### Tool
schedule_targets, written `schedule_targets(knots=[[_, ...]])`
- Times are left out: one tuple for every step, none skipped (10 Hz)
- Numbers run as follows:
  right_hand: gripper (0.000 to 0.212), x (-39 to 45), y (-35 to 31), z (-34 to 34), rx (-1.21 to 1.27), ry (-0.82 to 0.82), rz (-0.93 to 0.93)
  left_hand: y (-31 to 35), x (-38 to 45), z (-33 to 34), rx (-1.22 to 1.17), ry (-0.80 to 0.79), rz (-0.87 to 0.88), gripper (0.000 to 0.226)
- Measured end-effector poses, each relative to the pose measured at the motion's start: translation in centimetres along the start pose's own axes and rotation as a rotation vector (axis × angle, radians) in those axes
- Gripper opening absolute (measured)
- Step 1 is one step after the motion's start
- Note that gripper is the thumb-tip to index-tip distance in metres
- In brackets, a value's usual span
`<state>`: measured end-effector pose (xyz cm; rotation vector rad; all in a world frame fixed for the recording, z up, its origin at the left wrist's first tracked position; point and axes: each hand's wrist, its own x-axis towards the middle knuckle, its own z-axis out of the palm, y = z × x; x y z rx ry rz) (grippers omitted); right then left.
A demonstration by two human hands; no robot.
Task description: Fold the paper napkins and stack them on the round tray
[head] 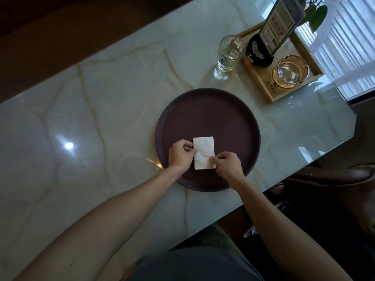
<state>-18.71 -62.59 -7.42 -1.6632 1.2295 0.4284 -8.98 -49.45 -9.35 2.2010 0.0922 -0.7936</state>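
Head view: folded napkin lies on the round tray, near its front rim — pinched by left hand and right hand; uneven pulling could skew the fold.

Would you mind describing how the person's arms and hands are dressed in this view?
Both forearms are bare, with no sleeves in view. The left hand and right hand wear no gloves, and no rings, watch or bracelet can be made out.

Glossy veined marble table; matt dark-brown tray; soft white embossed paper napkin; clear glass tumbler and ashtray; pale wooden box.
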Motion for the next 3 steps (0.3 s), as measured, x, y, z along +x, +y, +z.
schedule_targets(knots=[[0.015, -0.5, -0.3, -0.3, -0.128, 0.012, -0.030, -0.2, 0.1, 0.1, 0.007, 0.001, 0.010, 0.013], [0.021, -1.3, -1.2, -0.4, -0.321, 0.060, -0.109, 0.1, -0.3, -0.4, 0.015, -0.027, 0.023, 0.016], [0.026, -2.3, -2.0, -0.1, -0.554, 0.250, -0.341, 0.1, -0.4, -1.5, 0.041, -0.059, 0.040, 0.022]])
